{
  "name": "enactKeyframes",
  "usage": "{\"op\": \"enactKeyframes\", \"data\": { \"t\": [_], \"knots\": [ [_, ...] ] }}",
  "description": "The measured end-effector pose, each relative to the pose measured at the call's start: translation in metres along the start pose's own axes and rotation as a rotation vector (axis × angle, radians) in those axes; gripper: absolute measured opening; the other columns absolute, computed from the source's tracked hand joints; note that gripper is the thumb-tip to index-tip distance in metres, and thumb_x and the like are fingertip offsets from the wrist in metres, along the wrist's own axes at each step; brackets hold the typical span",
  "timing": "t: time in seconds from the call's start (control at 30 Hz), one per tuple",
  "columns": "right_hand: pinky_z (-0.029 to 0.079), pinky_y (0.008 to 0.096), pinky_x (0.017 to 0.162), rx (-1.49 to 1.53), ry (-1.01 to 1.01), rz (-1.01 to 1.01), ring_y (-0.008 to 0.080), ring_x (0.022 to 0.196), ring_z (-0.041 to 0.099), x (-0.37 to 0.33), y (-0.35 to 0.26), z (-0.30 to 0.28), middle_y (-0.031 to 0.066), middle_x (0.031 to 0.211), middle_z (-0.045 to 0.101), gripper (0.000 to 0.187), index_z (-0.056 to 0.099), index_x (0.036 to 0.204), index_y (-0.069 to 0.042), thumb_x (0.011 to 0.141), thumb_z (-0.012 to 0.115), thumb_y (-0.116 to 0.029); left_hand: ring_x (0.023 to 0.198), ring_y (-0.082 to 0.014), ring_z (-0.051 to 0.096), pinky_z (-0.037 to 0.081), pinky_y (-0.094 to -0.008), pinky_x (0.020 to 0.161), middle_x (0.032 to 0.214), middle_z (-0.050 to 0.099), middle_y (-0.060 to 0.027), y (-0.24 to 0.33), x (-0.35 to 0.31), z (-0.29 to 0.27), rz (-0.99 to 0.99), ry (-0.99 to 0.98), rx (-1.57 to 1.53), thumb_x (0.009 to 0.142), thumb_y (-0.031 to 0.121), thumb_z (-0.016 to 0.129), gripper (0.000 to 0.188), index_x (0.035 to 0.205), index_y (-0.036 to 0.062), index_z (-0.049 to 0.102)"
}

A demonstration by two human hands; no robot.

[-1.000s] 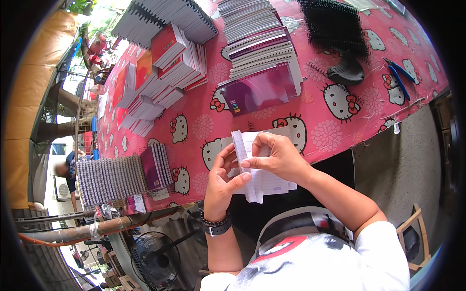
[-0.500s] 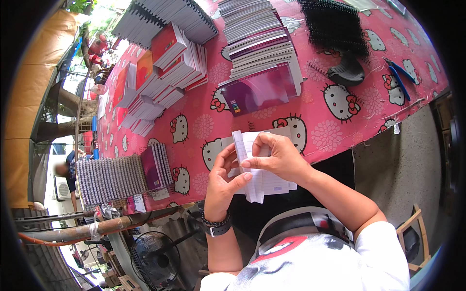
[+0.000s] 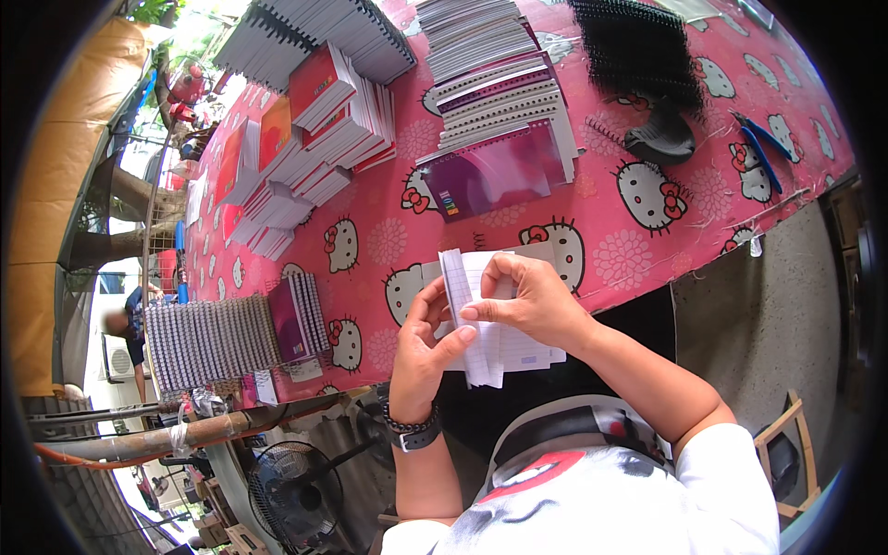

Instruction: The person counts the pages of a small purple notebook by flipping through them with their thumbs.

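At the near edge of the table, a stack of lined paper sheets (image 3: 487,356) lies between my hands, its left part folded up into a narrow upright strip. My left hand (image 3: 428,335) is curled round the left side of that strip, thumb in front and fingers behind. From the right, my right hand (image 3: 532,301) pinches the paper near the strip, thumb and fingers bent together. Just beyond stands a row of punched notebooks with a purple notebook (image 3: 495,176) leaning at its front. Part of the sheets is hidden under my right hand.
The table wears a pink patterned cloth (image 3: 388,240). Wire-bound notebooks (image 3: 208,342) stand in a row at left, with red-covered book stacks (image 3: 324,88) behind. Black binding coils (image 3: 638,55), a black round object (image 3: 659,129) and blue-handled pliers (image 3: 763,153) lie at right. A fan (image 3: 296,495) stands below.
My hands and the paper stay almost in place; only a very slight shift of the strip shows. The person in the left background has moved a little.
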State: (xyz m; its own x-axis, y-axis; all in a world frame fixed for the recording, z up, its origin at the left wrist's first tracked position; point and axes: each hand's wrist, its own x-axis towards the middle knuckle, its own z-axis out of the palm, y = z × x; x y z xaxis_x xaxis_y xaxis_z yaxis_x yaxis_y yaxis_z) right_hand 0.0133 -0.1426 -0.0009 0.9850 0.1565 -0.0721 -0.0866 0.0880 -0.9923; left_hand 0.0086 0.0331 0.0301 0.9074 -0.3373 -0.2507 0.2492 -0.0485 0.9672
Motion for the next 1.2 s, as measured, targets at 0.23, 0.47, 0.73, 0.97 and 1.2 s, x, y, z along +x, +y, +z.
{"op": "enactKeyframes", "data": {
  "t": [0.23,0.47,0.73,0.97,1.2],
  "knots": [
    [0.04,0.0236,0.06,-0.006,-0.046,0.029,0.0072,0.07,0.048,0.0,-0.001,-0.001,0.0002,0.075,0.054,0.03,0.054,0.075,-0.004,0.072,0.077,-0.022,0.108,-0.0162,0.051,0.039,-0.0298,0.093,0.12,0.05,-0.0118,-0.001,-0.003,-0.002,-0.063,0.026,-0.183,0.083,0.022,0.061,0.06,0.13,-0.0035,0.035],
    [0.046,0.028,0.064,0.28,0.16,-0.23,0.0138,0.071,0.055,-0.005,0.005,0.013,0.0093,0.084,0.058,0.028,0.059,0.101,-0.004,0.075,0.067,-0.009,0.108,-0.0161,0.051,0.039,-0.0289,0.092,0.12,0.051,-0.0124,-0.001,-0.002,0.001,-0.021,0.013,-0.248,0.085,0.021,0.057,0.058,0.132,-0.0045,0.035],
    [0.042,0.0241,0.061,-0.105,0.006,-0.119,0.0102,0.071,0.053,-0.003,-0.004,-0.002,0.0038,0.075,0.056,0.028,0.059,0.075,-0.003,0.073,0.076,-0.026,0.108,-0.0162,0.051,0.041,-0.0306,0.092,0.121,0.051,-0.0112,-0.002,-0.002,0.004,0.012,0.024,-0.027,0.079,0.015,0.069,0.06,0.129,0.0004,0.041],
    [0.038,0.0241,0.056,-0.053,0.063,-0.106,0.0078,0.064,0.046,0.0,0.004,0.002,0.0007,0.066,0.052,0.038,0.054,0.068,-0.004,0.068,0.08,-0.031,0.108,-0.0169,0.051,0.042,-0.0327,0.092,0.122,0.05,-0.0112,-0.002,-0.001,0.008,0.04,0.023,0.012,0.077,0.014,0.071,0.06,0.129,0.0011,0.042],
    [0.037,0.0241,0.054,-0.053,0.056,-0.082,0.0073,0.064,0.045,-0.001,0.002,0.002,0.0001,0.066,0.052,0.038,0.053,0.068,-0.004,0.068,0.08,-0.031,0.107,-0.0166,0.051,0.041,-0.0319,0.092,0.122,0.051,-0.0111,0.001,-0.001,0.008,0.031,0.024,0.001,0.077,0.013,0.07,0.059,0.128,0.0009,0.043]
  ]
}}
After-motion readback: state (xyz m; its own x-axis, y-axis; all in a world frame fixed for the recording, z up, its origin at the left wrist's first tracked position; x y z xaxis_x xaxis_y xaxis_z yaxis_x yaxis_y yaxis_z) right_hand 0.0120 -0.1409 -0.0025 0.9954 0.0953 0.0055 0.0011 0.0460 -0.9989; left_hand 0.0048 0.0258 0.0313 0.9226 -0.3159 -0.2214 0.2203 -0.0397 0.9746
